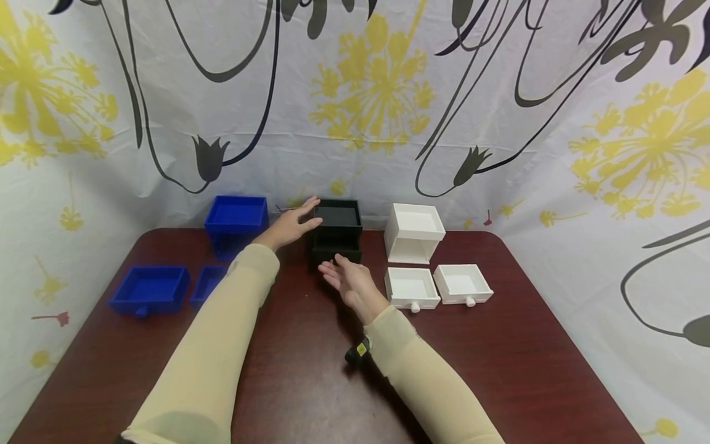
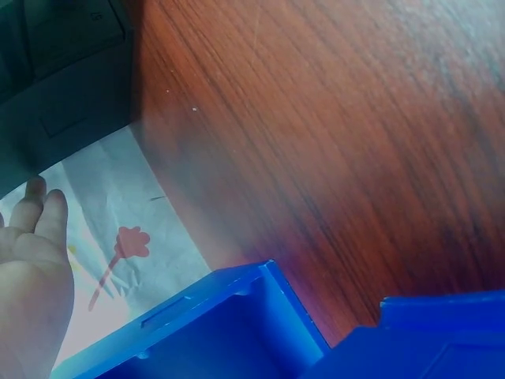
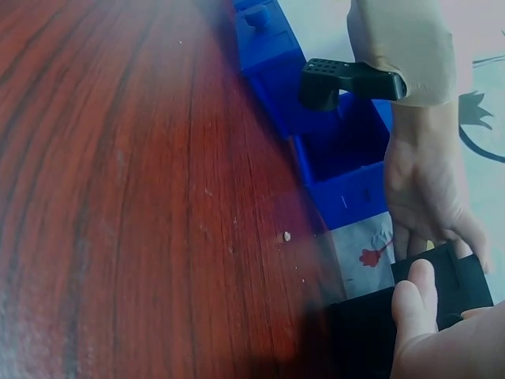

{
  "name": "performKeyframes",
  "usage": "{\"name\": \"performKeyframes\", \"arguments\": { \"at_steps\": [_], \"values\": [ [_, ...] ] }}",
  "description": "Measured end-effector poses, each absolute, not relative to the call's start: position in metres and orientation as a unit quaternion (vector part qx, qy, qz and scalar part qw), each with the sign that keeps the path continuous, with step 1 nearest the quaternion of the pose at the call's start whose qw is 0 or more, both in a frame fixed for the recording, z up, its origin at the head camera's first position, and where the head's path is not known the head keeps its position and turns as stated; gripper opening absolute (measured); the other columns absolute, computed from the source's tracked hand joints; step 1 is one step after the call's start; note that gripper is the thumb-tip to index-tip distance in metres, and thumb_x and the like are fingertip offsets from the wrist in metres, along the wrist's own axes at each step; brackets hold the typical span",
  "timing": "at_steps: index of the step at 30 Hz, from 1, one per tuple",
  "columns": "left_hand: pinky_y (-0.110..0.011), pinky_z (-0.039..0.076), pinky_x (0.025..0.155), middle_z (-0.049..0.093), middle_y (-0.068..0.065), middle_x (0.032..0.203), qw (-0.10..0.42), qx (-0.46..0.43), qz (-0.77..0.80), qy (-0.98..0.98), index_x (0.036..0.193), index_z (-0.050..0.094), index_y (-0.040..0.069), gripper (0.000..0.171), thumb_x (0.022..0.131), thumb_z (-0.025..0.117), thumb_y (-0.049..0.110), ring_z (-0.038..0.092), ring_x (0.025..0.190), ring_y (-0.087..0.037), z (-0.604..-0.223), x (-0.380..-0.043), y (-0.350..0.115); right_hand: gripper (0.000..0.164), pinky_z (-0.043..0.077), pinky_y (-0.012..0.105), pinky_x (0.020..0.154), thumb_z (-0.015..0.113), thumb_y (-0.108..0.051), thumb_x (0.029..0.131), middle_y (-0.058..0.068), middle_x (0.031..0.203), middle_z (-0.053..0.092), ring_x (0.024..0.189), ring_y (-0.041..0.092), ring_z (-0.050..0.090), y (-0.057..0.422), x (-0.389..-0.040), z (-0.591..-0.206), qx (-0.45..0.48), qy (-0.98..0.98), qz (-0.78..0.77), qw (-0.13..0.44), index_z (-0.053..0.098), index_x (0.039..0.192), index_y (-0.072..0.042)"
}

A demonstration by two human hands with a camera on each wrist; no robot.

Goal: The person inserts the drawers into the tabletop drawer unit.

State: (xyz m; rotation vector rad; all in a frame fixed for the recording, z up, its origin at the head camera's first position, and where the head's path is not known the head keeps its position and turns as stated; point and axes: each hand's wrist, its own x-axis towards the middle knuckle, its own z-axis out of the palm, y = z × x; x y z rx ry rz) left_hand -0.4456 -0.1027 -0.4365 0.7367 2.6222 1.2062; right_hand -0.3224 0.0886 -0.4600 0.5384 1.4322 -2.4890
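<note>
A small black drawer box (image 1: 338,213) stands at the back middle of the table, with a recessed top and a dark opening in its front. My left hand (image 1: 285,228) is at its upper left side, thumb and fingers spread and extended along the edge. In the left wrist view, the fingertips (image 2: 55,201) come right up to the black box. Before the box front is my right hand (image 1: 352,280), palm turned up and fingers loosely bent. The right wrist view has the right thumb (image 3: 414,296) overlapping the black box.
To the left stands a blue drawer box (image 1: 237,213), with two blue drawers, one (image 1: 150,287) in plain sight, the other (image 1: 206,283) partly behind my left sleeve. On the right are a white drawer box (image 1: 416,222) and two white drawers (image 1: 412,287). A patterned sheet (image 1: 344,160) hangs behind.
</note>
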Motion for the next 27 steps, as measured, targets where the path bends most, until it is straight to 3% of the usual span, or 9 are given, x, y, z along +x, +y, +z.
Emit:
{"name": "performKeyframes", "arguments": {
  "at_steps": [27],
  "values": [
    [-0.057, 0.018, 0.121, 0.004, 0.015, 0.169, 0.082, 0.242, 0.422, 0.870, 0.164, 0.019, 0.031, 0.072, 0.104, 0.047, 0.057, 0.015, 0.155, -0.029, -0.4420, -0.4457, -0.1023, 0.038, 0.056, 0.035, 0.094, 0.059, -0.018, 0.105, 0.021, 0.122, 0.067, 0.105, 0.024, 0.072, 0.0877, -0.3267, -0.4597, 0.186, 0.494, -0.842, 0.111, 0.054, 0.136, 0.002]
  ]
}}
